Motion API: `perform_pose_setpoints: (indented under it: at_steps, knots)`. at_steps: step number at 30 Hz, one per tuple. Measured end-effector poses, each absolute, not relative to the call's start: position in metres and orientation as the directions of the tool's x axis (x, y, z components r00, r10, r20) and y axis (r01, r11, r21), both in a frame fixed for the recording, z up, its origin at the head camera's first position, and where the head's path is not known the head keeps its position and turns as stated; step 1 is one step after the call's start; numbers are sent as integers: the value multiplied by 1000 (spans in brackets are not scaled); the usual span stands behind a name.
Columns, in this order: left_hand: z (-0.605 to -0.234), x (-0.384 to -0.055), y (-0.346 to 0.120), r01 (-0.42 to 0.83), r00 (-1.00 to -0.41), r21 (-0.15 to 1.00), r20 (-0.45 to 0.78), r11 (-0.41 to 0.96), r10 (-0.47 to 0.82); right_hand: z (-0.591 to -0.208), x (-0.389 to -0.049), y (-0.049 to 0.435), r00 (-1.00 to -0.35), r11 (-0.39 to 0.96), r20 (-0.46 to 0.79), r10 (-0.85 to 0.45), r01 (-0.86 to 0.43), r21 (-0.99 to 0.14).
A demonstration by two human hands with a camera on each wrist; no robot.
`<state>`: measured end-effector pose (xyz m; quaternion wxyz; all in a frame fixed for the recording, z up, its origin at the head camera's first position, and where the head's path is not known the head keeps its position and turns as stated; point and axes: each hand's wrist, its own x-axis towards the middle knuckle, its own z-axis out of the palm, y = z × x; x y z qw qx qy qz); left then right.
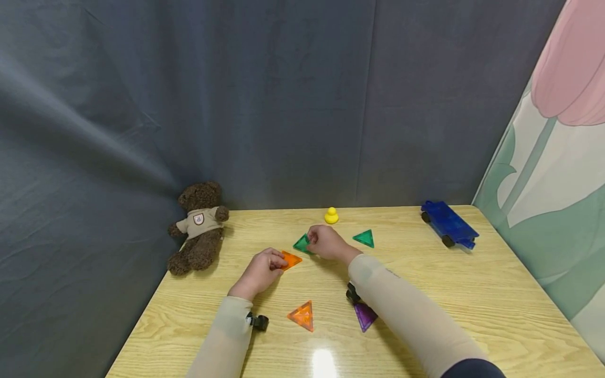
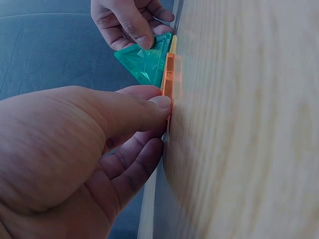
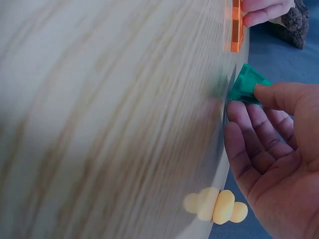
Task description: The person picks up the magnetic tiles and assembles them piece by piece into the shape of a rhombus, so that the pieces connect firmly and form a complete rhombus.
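My left hand (image 1: 261, 271) pinches an orange triangular tile (image 1: 291, 260) that lies flat on the table; in the left wrist view thumb and fingers (image 2: 149, 107) hold its edge. A green triangular tile (image 3: 249, 85) is pinched between the thumb and fingers of my right hand (image 1: 327, 242). It is tilted up off the tabletop, just behind the orange one, as the left wrist view shows. Nearer me lie a second orange triangle (image 1: 303, 316) and a purple triangle (image 1: 365, 316), the latter partly hidden by the right sleeve. A second green triangle (image 1: 364, 238) lies right of the right hand.
A brown teddy bear (image 1: 200, 231) sits at the table's left edge. By the back edge stands a small yellow duck (image 1: 332, 215). Far right is a blue wheeled car base (image 1: 449, 224). Dark cloth (image 1: 283, 105) hangs behind the wooden table (image 1: 425, 294).
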<state>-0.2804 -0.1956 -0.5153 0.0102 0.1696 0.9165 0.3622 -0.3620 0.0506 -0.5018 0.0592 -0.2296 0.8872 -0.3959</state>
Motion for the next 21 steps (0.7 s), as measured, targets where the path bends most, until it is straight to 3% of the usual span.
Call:
perform_pose_setpoints:
  at_steps: [21]
  knots:
    - [-516,-281,-196,283,-946,692,89,664,311,-502,-354,32,-877,583,75,-475,-378,-719]
